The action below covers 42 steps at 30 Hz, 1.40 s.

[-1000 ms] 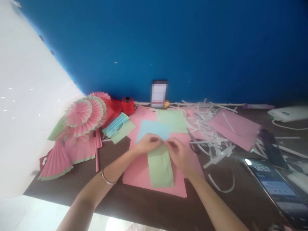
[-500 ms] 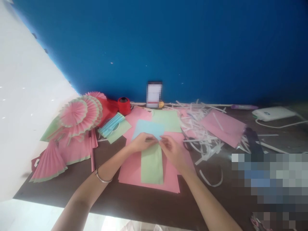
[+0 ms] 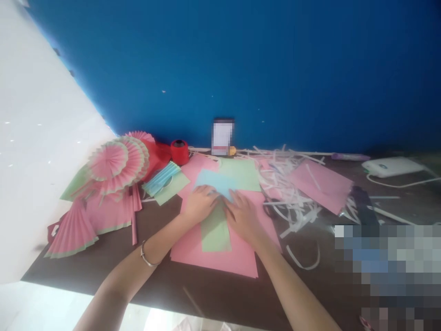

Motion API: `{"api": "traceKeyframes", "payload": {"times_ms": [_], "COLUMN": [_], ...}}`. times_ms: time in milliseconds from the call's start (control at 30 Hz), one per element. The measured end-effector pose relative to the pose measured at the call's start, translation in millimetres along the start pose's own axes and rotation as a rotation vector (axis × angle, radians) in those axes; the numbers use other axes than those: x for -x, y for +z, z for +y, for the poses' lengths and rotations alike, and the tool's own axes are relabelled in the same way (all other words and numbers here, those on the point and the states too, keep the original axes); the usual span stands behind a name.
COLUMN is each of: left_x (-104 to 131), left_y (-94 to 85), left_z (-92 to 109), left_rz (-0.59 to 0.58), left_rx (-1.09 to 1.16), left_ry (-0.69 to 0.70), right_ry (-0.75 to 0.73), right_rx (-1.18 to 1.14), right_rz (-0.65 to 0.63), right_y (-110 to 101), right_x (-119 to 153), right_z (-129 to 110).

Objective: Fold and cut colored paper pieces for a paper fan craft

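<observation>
A green paper strip (image 3: pixel 215 236) lies over pink sheets (image 3: pixel 188 253) on the dark table. Its far end meets a light blue paper (image 3: pixel 215 180) under my fingers; whether the two are joined is hidden. My left hand (image 3: pixel 202 203) rests flat with fingers stretched over the blue paper's near edge. Opposite it, my right hand (image 3: pixel 241 215) lies on the papers with its fingers spread. Both sets of fingertips come close together around the seam. Another green sheet (image 3: pixel 243 172) sits just beyond the blue paper.
Pleated pink-and-green paper fans (image 3: pixel 108 161) are heaped on the left. Near them are a blue pleated paper (image 3: pixel 161 178) and a red tape roll (image 3: pixel 179 151). White paper strips (image 3: pixel 292 209) are scattered to the right, with a pink packet (image 3: pixel 322 184) and a white device (image 3: pixel 392 166).
My fingers have gone from pinching the paper edge to lying flatter on it. The green strip has shifted slightly away from me.
</observation>
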<state>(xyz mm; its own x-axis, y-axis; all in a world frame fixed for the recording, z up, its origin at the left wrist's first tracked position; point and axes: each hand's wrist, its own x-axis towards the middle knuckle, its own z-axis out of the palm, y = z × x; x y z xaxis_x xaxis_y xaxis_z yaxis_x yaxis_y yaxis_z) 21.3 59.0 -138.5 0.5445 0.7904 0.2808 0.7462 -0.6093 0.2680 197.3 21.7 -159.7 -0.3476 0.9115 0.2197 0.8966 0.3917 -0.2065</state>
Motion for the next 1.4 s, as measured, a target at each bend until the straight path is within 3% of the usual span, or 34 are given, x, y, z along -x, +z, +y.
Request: {"api": "traceKeyframes", "payload": {"times_ms": [267,600,1000,1400], "left_x": [24.7,25.8,28.0,28.4], "left_y": [7.1,13.0,11.9,12.7], "left_z": [4.2,-9.9,-0.6,8.2], "left_rz": [-0.074,-0.147,-0.185,-0.225], "left_rx": [0.004,0.008,-0.077,-0.093], "left_ry": [0.123,0.166,0.116,0.054], "right_ry": [-0.011,-0.065,-0.040,-0.035], "right_rx": [0.003,-0.039,0.028,0.050], "right_rz": [0.013,-0.047,-0.074,-0.023], "right_y": [3.4,-10.7,-4.1,1.9], "right_x": [0.6,-7.9,-6.1,-4.6], "right_z": [1.3,2.3,-3.5,-3.7]}}
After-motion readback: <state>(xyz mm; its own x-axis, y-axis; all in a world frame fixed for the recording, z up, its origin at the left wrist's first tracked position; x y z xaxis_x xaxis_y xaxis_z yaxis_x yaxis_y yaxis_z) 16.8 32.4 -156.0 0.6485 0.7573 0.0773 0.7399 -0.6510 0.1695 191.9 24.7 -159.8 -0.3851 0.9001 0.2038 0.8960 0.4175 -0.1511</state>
